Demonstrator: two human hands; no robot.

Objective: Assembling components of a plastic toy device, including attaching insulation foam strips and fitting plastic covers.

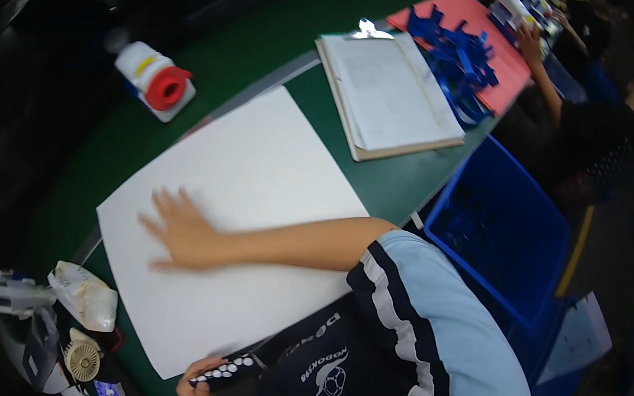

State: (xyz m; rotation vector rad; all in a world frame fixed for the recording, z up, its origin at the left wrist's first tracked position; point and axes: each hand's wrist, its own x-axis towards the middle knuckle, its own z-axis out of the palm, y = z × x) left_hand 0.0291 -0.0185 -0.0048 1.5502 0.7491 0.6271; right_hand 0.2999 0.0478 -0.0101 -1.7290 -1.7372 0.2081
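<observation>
A large white sheet (pixel 252 188) lies on the green table (pixel 386 180). My right hand (pixel 180 233) rests flat on the sheet's left part, fingers spread and pointing left, with my forearm stretched across the sheet from the light blue sleeve. It holds nothing. At the lower edge, just off the sheet's near corner, my left hand (pixel 196 393) is closed on a black strip with white round dots (pixel 225 371). My dark top hides part of that hand.
A clipboard with paper (pixel 387 93) lies beyond the sheet, and blue plastic pieces (pixel 459 59) on a pink sheet farther back. A blue crate (pixel 506 236) stands right of the table. A white container with red ring (pixel 157 81), a crumpled bag (pixel 86 296) and a small fan (pixel 84 360) sit left. Another person (pixel 587 116) works at the back right.
</observation>
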